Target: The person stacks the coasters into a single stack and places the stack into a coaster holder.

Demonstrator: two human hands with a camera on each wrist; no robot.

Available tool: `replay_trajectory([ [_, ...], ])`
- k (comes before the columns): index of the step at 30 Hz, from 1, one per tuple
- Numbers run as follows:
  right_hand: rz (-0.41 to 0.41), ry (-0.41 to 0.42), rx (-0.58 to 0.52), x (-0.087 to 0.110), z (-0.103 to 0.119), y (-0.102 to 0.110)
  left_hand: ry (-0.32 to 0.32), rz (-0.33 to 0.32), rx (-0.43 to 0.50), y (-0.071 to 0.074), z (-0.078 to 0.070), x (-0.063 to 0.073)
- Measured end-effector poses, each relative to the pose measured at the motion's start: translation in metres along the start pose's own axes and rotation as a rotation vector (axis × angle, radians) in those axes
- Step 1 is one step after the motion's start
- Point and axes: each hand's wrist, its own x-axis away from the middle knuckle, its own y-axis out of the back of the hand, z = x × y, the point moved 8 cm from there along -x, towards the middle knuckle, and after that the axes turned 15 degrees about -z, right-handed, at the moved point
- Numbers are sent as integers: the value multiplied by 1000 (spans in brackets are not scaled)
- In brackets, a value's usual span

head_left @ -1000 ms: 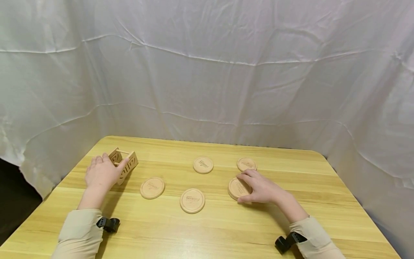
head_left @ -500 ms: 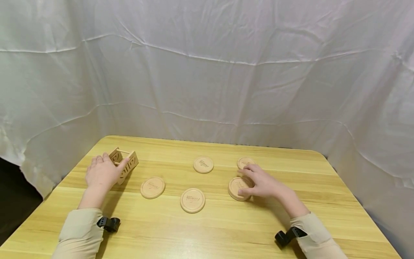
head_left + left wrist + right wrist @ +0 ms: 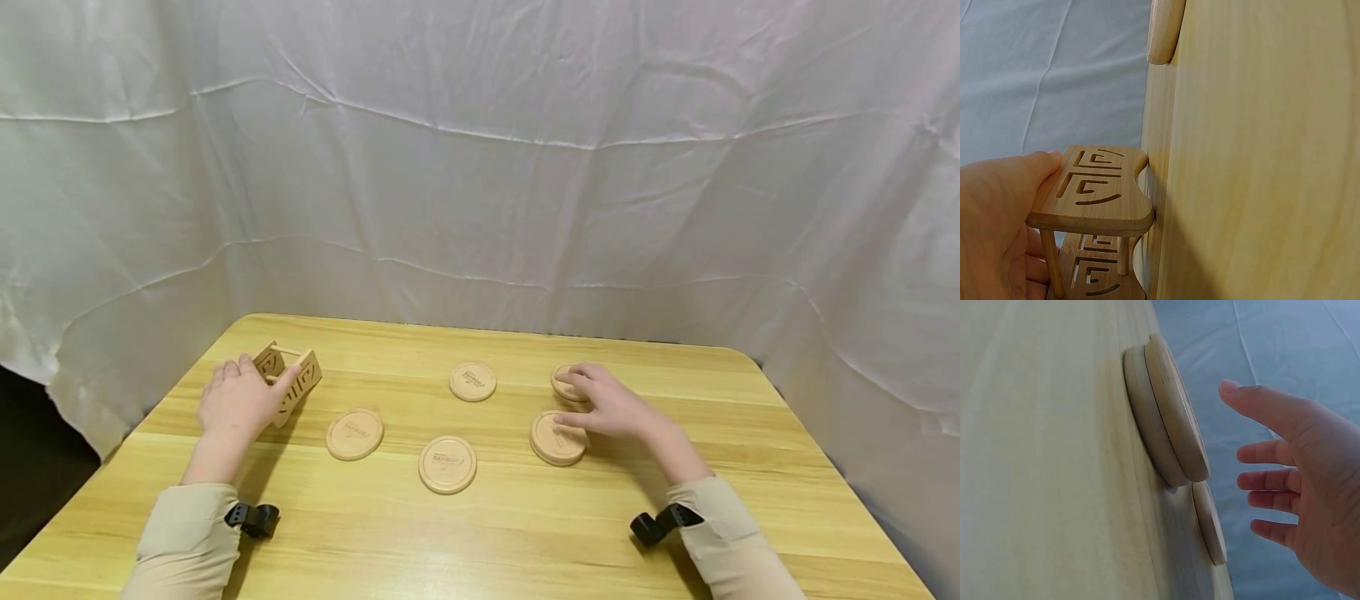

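At the table's left side my left hand (image 3: 236, 404) grips a wooden coaster holder (image 3: 306, 379) with cut-out fretwork sides and dowel bars. The left wrist view shows its thumb against one panel (image 3: 1094, 184) and fingers behind the other. On the right, my right hand (image 3: 613, 406) hovers with fingers spread and nothing in its grasp. Below its thumb lies a stack of two round coasters (image 3: 551, 446). Its fingertips overlap a single coaster (image 3: 562, 387) farther back. The right wrist view shows a gap between this hand and the stacked coasters (image 3: 1175, 412).
Three more engraved coasters lie flat: a left one (image 3: 355, 435), a front middle one (image 3: 447, 465) and a back middle one (image 3: 472, 382). The wood-grain table (image 3: 480, 550) ends at a pale hanging cloth (image 3: 480, 208) at the back and sides.
My right hand has come off the stacked coasters and moved up and away toward the single coaster behind them. The left hand and the coaster holder have stayed put.
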Motion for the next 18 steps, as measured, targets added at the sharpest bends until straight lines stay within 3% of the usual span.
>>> replay_trajectory([
  [6,2,-53,4,-5,-12,-4,-1,1,-9,1,0,0],
  [18,-22,-47,33,-16,-31,-12,-13,-28,-11,3,-1,1],
])
